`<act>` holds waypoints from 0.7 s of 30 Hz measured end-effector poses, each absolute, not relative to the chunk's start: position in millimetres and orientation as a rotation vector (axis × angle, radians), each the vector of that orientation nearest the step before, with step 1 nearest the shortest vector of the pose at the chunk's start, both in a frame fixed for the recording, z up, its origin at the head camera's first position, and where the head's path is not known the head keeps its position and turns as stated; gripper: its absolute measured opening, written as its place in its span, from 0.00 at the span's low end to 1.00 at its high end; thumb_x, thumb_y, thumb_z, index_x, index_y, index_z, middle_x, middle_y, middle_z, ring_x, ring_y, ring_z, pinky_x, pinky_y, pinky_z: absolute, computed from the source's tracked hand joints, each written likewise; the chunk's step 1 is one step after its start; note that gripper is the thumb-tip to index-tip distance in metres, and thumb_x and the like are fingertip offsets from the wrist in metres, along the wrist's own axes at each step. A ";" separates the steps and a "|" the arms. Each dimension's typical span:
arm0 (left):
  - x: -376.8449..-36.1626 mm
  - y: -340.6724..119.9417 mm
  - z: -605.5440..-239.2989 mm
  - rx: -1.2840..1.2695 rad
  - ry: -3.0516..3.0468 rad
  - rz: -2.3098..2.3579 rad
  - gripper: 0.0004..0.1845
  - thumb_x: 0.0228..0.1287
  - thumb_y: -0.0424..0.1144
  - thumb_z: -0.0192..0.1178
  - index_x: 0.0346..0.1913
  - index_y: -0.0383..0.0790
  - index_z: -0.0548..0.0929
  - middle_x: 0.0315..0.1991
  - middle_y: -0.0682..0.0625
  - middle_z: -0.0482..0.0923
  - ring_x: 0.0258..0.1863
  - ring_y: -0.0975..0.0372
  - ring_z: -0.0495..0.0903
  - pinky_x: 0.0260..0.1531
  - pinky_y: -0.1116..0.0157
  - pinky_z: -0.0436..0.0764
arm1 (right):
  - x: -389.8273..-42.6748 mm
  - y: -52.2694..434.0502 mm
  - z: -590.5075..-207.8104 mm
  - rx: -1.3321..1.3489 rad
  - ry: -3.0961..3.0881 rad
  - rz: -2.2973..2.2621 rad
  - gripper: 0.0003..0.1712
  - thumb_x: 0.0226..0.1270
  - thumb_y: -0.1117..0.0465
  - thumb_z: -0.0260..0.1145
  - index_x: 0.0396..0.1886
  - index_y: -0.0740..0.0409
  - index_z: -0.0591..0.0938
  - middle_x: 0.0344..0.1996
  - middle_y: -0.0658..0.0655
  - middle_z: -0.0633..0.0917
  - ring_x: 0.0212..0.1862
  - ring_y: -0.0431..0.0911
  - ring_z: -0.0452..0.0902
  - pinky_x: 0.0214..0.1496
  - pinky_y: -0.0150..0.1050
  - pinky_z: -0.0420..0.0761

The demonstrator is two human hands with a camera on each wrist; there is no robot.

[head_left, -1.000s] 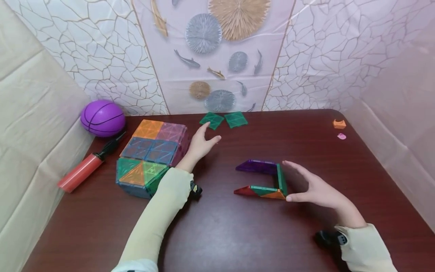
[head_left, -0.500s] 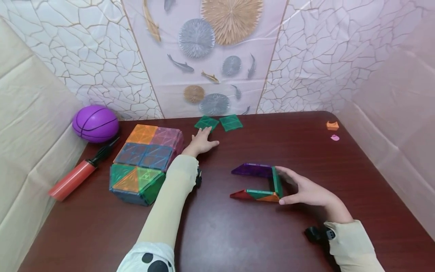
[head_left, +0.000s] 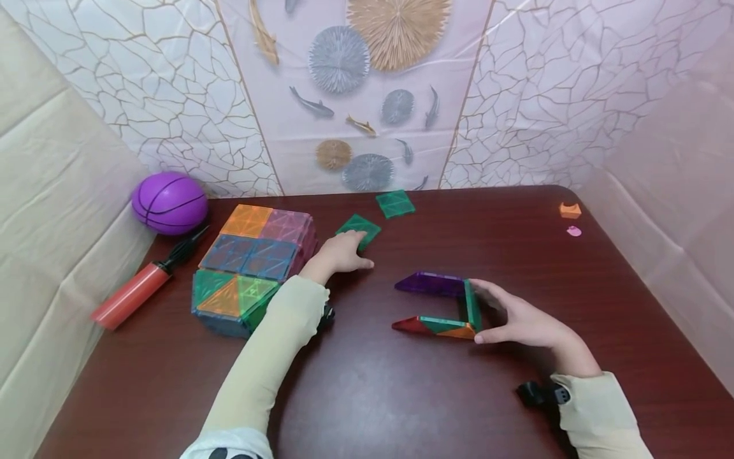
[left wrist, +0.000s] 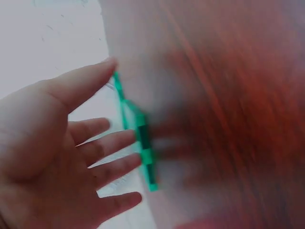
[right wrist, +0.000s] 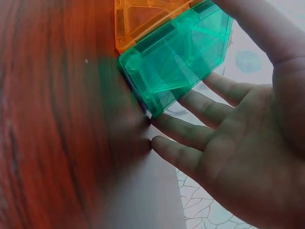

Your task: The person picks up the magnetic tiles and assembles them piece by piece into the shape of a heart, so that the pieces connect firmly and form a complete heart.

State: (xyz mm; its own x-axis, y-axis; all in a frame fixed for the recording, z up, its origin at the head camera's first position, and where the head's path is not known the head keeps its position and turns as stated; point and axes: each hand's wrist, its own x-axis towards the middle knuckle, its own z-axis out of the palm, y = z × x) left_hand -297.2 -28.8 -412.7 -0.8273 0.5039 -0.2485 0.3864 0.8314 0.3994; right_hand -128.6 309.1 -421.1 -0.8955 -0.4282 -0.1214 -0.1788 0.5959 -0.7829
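Head view: green tile [head_left: 359, 228] under left grip [head_left: 338, 254].

Seen close from the wrist: right hand [right wrist: 248, 157], palm open, fingers [right wrist: 190, 109] straight and spread, thumb reaching along the top edge of the frame. Set against a translucent green tile [right wrist: 176, 62], standing upright on the dark red-brown tabletop [right wrist: 52, 124]; fingertips at the tile's lower corner, down where it meets the wood. Joined edge to edge with that tile, a translucent orange tile [right wrist: 143, 19], partly cut off at the top. Moulded diagonal ribs showing through both pieces. Behind the hand, a pale backdrop [right wrist: 209, 210] with a thin crackle pattern and a faint grey round mark.
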 end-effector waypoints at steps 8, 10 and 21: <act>-291.7 -25.3 -413.7 0.640 2.698 0.592 0.41 0.62 0.51 0.64 0.73 0.40 0.61 0.68 0.43 0.67 0.68 0.51 0.64 0.64 0.49 0.65 | -127.2 308.8 -421.5 -0.484 2.518 -1.210 0.54 0.54 0.54 0.75 0.75 0.56 0.54 0.71 0.63 0.60 0.70 0.64 0.55 0.59 0.18 0.57; -296.0 -24.2 -417.8 0.627 2.727 0.608 0.42 0.61 0.52 0.65 0.74 0.41 0.60 0.70 0.42 0.62 0.70 0.49 0.60 0.66 0.48 0.63 | -126.8 308.8 -421.3 -0.483 2.518 -1.214 0.54 0.54 0.54 0.75 0.75 0.56 0.54 0.71 0.63 0.61 0.70 0.64 0.56 0.59 0.18 0.57; -308.2 -21.8 -429.4 0.478 2.759 0.659 0.49 0.54 0.50 0.71 0.73 0.37 0.58 0.69 0.38 0.63 0.68 0.46 0.58 0.65 0.53 0.65 | -126.7 307.7 -420.3 -0.476 2.552 -1.193 0.55 0.53 0.53 0.76 0.74 0.57 0.55 0.70 0.63 0.62 0.70 0.63 0.58 0.59 0.18 0.57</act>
State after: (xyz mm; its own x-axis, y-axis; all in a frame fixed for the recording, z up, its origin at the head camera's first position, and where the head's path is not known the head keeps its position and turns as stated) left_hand -308.2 -21.8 -429.4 -0.9109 0.3733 -0.1759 0.2535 0.8426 0.4751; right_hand -126.7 307.7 -420.3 -0.9053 -0.4089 -0.1148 -0.1741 0.6039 -0.7778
